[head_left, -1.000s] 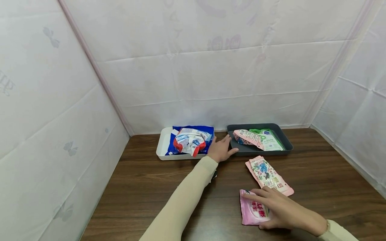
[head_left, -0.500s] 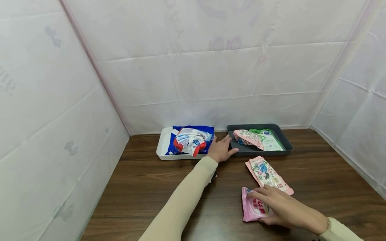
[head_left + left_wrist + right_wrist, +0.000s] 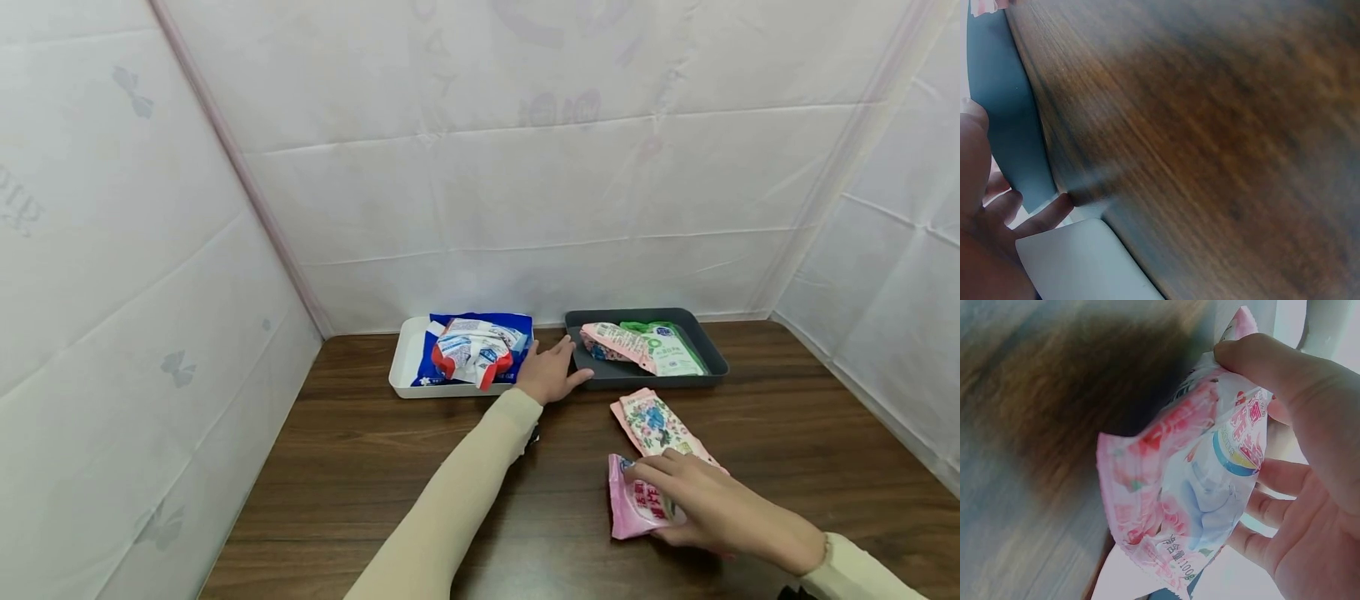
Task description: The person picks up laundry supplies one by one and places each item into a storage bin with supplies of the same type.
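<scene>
One small, pillow-shaped packet of glossy pink plastic (image 3: 641, 510) sits near five o'clock in the head view, clamped between the thumb and fingers of the right hand (image 3: 723, 504). Over the last second, hand and packet have shifted together toward one o'clock, and the packet now tilts more; whether it is fully clear of the brown wood-grain table (image 3: 360, 500) I cannot tell. The flat, rectangular, pale-pink floral pouch (image 3: 663, 425), at one o'clock from it, has stayed put. The left hand (image 3: 550, 375) is unmoved, fingers spread apart, between the shallow white rectangular tray (image 3: 405, 358) at nine o'clock and the shallow dark-grey rectangular tray (image 3: 660, 382) at three. The packet's grasp looks settled, its placing not yet done.
</scene>
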`<state>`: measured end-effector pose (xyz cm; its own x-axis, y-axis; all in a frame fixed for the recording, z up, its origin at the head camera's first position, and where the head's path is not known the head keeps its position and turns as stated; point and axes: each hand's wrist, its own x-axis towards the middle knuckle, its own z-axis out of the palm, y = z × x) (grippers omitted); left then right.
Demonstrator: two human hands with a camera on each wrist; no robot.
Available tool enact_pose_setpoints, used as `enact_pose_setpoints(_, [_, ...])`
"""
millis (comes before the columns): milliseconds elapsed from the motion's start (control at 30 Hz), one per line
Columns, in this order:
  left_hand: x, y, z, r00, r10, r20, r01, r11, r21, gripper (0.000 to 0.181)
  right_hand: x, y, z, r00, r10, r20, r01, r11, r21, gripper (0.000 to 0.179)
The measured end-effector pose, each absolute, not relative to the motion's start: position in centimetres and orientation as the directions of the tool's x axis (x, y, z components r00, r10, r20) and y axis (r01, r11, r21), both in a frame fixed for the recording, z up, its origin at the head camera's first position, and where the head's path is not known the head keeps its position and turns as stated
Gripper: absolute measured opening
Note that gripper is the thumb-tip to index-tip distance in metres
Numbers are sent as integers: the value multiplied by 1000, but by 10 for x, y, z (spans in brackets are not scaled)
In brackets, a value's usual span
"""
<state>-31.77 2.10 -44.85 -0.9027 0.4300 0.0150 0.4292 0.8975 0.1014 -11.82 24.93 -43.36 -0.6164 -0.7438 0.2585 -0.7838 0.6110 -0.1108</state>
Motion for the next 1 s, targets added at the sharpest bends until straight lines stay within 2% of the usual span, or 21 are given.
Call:
enact_pose_setpoints(200, [-318, 21, -449, -901, 433, 16, 433, 897, 93, 75, -123, 253, -432, -610, -737, 289, -785, 611, -99, 66])
enact_pose_setpoints(467, [-318, 21, -449, -900, 436, 12, 435, 896, 91, 75, -127, 256, -425, -628, -730, 270, -772, 627, -102, 59])
enact_pose_setpoints(700, [-318, 21, -448, -906, 423, 7, 422, 901, 99, 74, -133, 261, -412, -677, -704, 217, -733, 673, -102, 58])
enact_pose_setpoints(1000, [-318, 22, -448, -906, 423, 9, 422, 902, 95, 74, -146, 268, -409, -597, -720, 354, -772, 636, -9, 63])
